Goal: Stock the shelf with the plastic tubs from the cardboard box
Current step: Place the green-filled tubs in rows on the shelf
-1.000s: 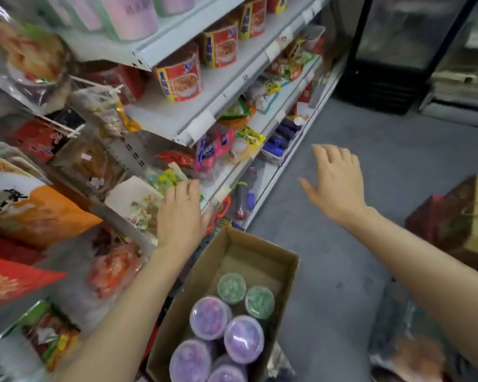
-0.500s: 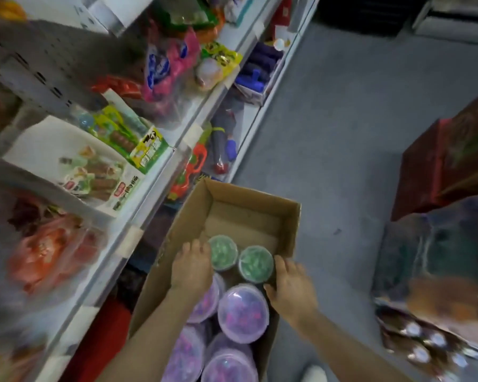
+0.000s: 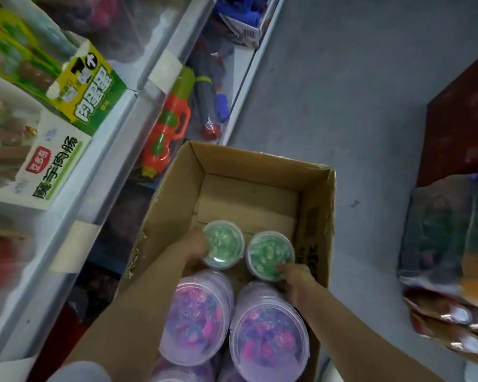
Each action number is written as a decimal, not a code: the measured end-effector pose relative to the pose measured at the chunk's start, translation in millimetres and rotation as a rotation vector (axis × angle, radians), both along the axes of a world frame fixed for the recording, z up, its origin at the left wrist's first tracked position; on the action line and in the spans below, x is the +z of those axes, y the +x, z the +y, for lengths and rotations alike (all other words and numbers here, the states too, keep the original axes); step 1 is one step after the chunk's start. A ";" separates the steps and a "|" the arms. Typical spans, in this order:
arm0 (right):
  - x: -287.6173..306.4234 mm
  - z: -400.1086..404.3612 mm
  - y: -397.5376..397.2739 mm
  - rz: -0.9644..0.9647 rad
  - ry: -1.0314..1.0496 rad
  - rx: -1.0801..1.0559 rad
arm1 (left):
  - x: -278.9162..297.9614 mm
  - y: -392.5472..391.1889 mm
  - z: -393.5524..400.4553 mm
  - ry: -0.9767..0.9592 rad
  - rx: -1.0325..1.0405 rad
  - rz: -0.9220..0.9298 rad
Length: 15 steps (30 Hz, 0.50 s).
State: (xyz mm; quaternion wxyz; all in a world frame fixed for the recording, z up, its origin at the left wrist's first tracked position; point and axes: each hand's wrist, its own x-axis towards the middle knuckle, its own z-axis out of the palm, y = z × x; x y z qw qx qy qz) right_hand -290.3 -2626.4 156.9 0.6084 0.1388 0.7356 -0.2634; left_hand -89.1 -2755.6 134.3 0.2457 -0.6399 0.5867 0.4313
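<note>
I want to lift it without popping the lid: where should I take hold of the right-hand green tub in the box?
Grip the right-hand green tub around its round side wall just under the lid rim, coming from above. It stands upright, with the box wall to its right and the other green tub to its left, so top access is freest. The right hand is already at its near edge.

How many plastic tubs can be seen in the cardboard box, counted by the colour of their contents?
Green tubs: 2, the left green tub gripped by the left hand and the right green tub gripped by the right hand.
Purple tubs: 2 fully visible on top; more may lie underneath, partly hidden.
Total clearly visible: 4.
</note>
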 end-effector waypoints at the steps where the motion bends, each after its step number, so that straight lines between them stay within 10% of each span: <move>1: -3.0 -1.8 0.5 -0.003 0.013 -0.050 | -1.2 1.6 0.6 0.011 0.121 0.047; 15: 44.8 -25.3 -8.3 0.054 -0.020 -0.255 | 70.1 6.7 -1.4 -0.077 0.666 0.340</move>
